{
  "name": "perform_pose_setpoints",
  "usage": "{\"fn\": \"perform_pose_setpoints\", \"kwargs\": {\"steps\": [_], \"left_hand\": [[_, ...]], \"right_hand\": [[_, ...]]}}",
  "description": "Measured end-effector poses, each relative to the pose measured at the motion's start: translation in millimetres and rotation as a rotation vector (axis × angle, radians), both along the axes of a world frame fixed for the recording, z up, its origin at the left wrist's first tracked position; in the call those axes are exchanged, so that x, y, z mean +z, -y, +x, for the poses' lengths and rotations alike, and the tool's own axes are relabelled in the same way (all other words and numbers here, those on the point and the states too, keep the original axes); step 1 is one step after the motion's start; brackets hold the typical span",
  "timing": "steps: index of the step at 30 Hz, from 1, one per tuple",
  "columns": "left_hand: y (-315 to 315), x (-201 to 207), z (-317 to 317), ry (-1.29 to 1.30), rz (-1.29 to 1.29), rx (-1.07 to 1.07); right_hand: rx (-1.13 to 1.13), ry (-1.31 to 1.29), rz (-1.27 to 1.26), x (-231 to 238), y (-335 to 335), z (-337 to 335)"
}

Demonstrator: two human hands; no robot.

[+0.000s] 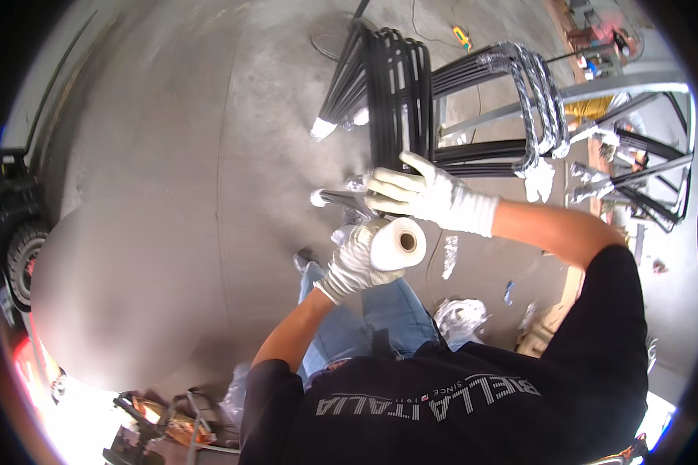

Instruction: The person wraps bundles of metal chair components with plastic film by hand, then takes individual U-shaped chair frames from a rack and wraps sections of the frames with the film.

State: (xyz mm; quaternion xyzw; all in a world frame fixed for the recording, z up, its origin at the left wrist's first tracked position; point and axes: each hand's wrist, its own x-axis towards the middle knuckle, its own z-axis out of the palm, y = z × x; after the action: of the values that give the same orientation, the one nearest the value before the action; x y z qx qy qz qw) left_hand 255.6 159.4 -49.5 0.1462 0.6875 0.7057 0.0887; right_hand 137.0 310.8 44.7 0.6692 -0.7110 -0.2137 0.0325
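- Left hand (354,263), gloved: wrapped around the white roll (388,249), whose hollow core faces the viewer.
- Right hand (434,194), gloved: fingers extended and spread, not closed on anything; whether the fingertips touch the bars behind them cannot be told from this angle.
- White roll: located in front of the thighs, just below the right hand. Judged moderately light, firm when wound, its outer layer smooth and perhaps slippery; best held around the barrel or at the core ends.
- Black frames (376,108): bundled bars beyond the hands, with clear wrapping (526,93) on the outer bends. Judged stiff and collectively heavy, with a finish liable to scratch; best gripped along the straight lengths, several bars together.
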Motion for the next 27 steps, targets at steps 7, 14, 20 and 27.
{"fn": "perform_pose_setpoints", "kwargs": {"steps": [7,14,20,27], "left_hand": [[-9.3,-25.9,24.7,-0.068,0.133,0.225],[6.7,-29.4,43.5,-0.146,-0.073,0.48],[9.9,-15.5,66.7,-0.158,-0.163,0.614],[60.4,-29.6,46.4,-0.256,-0.433,0.606]], "right_hand": [[0.267,0.091,0.345,-15.9,56.6,-10.9],[0.287,0.144,0.401,-11.0,50.9,-15.5],[0.287,0.223,0.456,-7.3,62.3,-19.0],[0.275,0.24,0.424,-4.0,61.2,-14.6]]}}
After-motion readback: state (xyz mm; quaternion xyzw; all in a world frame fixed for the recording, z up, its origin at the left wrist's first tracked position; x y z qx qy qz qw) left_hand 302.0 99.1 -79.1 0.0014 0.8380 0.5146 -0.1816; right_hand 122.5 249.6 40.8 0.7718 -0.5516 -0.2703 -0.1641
